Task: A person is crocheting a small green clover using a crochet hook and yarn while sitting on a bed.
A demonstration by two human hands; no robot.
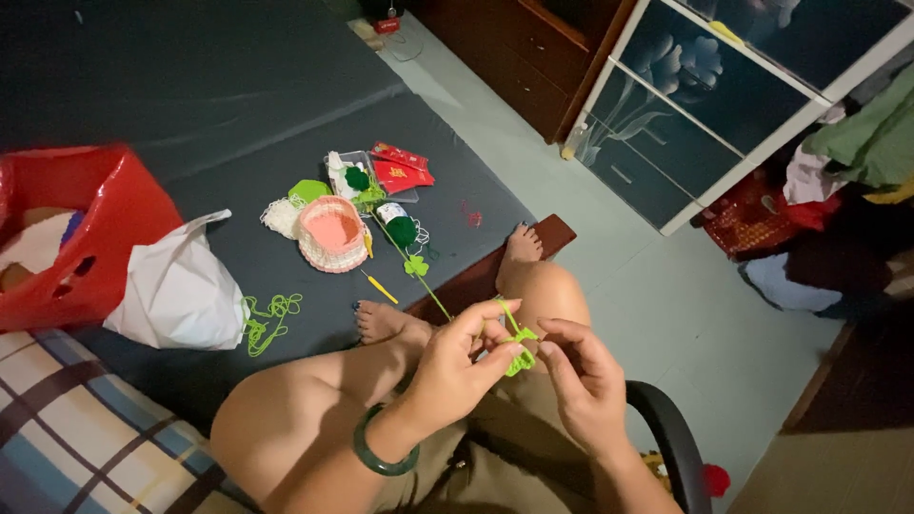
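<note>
- A small piece of light green crochet work [520,354] sits just right of the frame's centre, low down, pinched between both hands above the person's knees.
- The left hand [457,366], wearing a dark green bangle [381,447] at the wrist, has its thumb and forefinger closed on the piece's left edge; the other fingers curl loosely.
- The right hand [583,376] is closed too, fingertips gripping the piece's right side; whether it also holds a hook I cannot tell.
- A taut green strand [419,281] runs from the piece up and left to a dark green yarn ball [401,229] on the grey mat [228,105].
- Judged by its look, the piece is featherlight, soft and floppy, easily distorted or unravelled by a tug; it is best held by fingertip pinches at its worked edge.
- Further out on the mat: a pink woven basket [330,233] beside the ball, a loose tangle of light green yarn [269,319], a white plastic bag [181,286] and a red basket [71,233] at the left edge.
</note>
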